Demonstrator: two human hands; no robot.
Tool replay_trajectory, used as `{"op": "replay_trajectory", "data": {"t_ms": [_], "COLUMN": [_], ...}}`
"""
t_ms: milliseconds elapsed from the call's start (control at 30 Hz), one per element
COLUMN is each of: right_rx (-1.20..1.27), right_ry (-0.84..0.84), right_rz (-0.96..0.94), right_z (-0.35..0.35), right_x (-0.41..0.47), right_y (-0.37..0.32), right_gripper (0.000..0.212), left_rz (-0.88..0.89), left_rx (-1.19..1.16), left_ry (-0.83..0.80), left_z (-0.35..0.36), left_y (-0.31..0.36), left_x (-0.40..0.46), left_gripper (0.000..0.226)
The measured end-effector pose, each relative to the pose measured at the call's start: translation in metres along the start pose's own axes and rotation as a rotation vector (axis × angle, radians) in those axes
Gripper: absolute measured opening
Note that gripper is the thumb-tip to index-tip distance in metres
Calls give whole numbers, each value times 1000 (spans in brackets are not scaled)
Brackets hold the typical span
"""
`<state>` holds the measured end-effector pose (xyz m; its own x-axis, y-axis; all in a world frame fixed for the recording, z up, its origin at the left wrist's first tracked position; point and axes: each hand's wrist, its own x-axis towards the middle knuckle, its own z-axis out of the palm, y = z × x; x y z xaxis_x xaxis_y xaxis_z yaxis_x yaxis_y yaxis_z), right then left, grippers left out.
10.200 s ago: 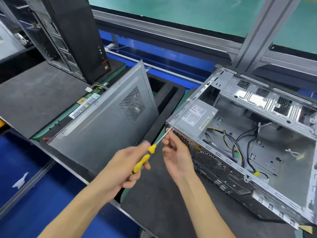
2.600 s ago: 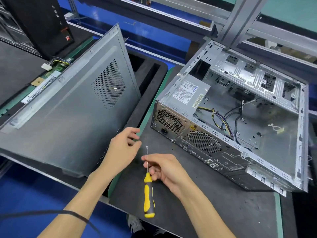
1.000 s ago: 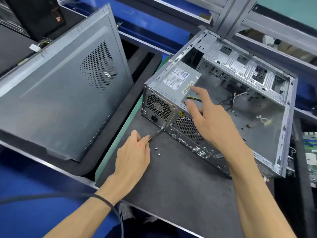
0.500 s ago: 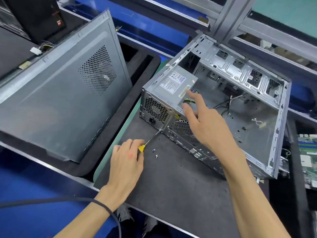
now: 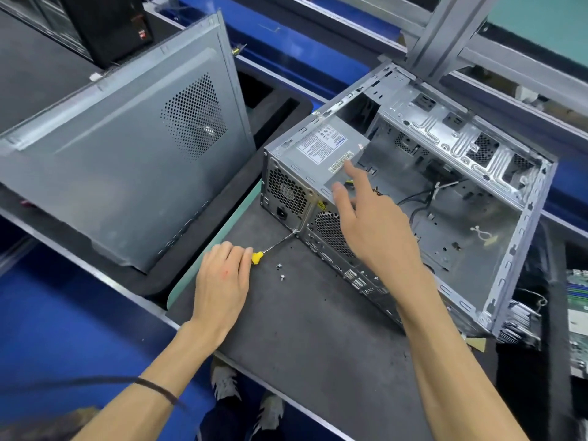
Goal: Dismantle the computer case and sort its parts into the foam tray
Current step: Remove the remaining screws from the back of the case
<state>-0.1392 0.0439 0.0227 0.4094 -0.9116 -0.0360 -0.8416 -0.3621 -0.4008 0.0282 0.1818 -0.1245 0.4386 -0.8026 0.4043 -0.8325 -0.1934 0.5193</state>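
- Currently noted: my left hand (image 5: 222, 281) was curled around the yellow handle of the screwdriver (image 5: 267, 249), low on the grey mat (image 5: 318, 329).
- Screwdriver shaft ran up and to the right; its tip sat at the lower rear corner of the computer case (image 5: 461, 249), just below the power supply (image 5: 321, 160).
- My right hand (image 5: 375, 230) hovered over the case's rear edge, fingers loose and spread, forefinger stretched out and touching the top of the power supply near its label. It gripped nothing.
- Case lay on its side on the mat, open face up, cables (image 5: 423, 198) visible inside.
- Two loose screws (image 5: 280, 271) lay on the mat between the left hand and the case.
- Side panel (image 5: 121, 173) leaned tilted in the black foam tray (image 5: 280, 106), to the left of the case and apart from it.
- Circuit board (image 5: 577, 319) partly visible at the far right edge.
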Motion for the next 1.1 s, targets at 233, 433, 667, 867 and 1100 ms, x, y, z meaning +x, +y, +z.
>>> {"op": "replay_trajectory", "data": {"t_ms": [233,433,667,867,1100], "right_rx": [-17,-22,-75,-77,-149], "right_ry": [15,25,49,37,6], "right_rz": [-25,-41,-53,-60,-104], "right_z": [0,2,3,2,-3], "right_x": [0,1,1,1,2], "right_y": [1,2,2,3,0], "right_gripper": [54,55,57,58,59], "left_rz": [-63,-25,80,19,148], "left_rx": [-78,-20,148,97,77], "left_ry": [-161,-104,-92,-160,-146], "left_z": [-2,-3,-6,-10,-9], "left_y": [-4,0,8,18,13], "left_x": [-9,-15,-11,-10,-7], "left_gripper": [25,15,34,31,26]}}
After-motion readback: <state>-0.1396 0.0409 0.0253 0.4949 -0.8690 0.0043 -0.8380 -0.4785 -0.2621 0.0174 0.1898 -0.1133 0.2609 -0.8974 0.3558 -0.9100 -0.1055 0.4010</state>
